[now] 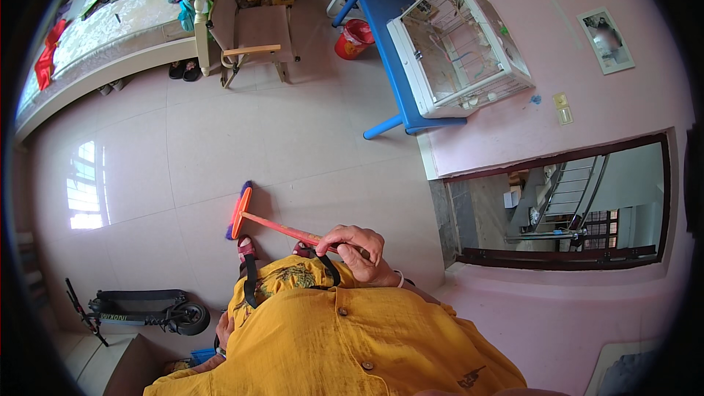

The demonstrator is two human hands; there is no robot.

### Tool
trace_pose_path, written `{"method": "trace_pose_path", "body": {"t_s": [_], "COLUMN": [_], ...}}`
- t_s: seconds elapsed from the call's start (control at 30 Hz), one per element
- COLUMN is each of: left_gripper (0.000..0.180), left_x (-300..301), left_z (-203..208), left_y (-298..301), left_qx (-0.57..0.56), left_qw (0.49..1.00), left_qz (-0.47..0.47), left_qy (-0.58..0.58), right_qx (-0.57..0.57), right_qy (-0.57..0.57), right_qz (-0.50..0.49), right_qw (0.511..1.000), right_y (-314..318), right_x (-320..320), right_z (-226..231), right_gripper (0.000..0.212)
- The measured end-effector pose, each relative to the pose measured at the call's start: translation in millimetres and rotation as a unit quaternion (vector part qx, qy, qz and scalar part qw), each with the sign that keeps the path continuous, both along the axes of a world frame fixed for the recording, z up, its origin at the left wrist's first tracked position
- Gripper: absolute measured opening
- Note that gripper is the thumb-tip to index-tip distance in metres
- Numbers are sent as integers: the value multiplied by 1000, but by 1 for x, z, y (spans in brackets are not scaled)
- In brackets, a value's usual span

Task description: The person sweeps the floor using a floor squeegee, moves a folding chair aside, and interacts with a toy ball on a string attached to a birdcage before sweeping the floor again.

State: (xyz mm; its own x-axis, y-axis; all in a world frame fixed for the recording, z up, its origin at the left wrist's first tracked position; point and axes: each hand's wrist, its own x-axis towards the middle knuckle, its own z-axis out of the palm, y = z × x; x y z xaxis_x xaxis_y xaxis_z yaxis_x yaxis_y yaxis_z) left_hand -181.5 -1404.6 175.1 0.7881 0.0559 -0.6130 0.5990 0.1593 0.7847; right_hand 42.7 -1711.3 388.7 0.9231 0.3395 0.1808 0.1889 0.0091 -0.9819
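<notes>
A broom with an orange head and purple bristles point(239, 210) rests on the tiled floor in front of my feet. Its red handle point(282, 230) slants up toward me. My right hand point(353, 248) is closed around the upper part of that handle, and a pale band circles the wrist. My left hand point(224, 330) hangs low beside my yellow shirt, away from the broom. Cloth partly covers it, and its fingers cannot be made out.
A blue table point(392, 66) bears a white wire cage point(469, 48) along the right wall, near a doorway point(557, 205). A red bucket point(355, 39), a chair point(257, 33) and a bed point(132, 37) stand farther off. At left is a folded black scooter point(147, 309).
</notes>
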Motion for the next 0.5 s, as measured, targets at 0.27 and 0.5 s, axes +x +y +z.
{"method": "trace_pose_path", "body": {"t_s": [0.27, 0.5], "left_gripper": [35, 36], "left_x": [-2, 1], "left_z": [-1, 3], "left_y": [1, 0], "left_qx": [18, 20], "left_qw": [1000, 1000], "left_qz": [-7, -10], "left_qy": [12, 3], "right_qx": [1, 0], "right_qy": [7, -1], "right_qz": [5, 3], "right_qw": [1000, 1000], "right_y": [0, -1], "right_x": [1, 0], "right_z": [2, -1], "right_gripper": [15, 15]}}
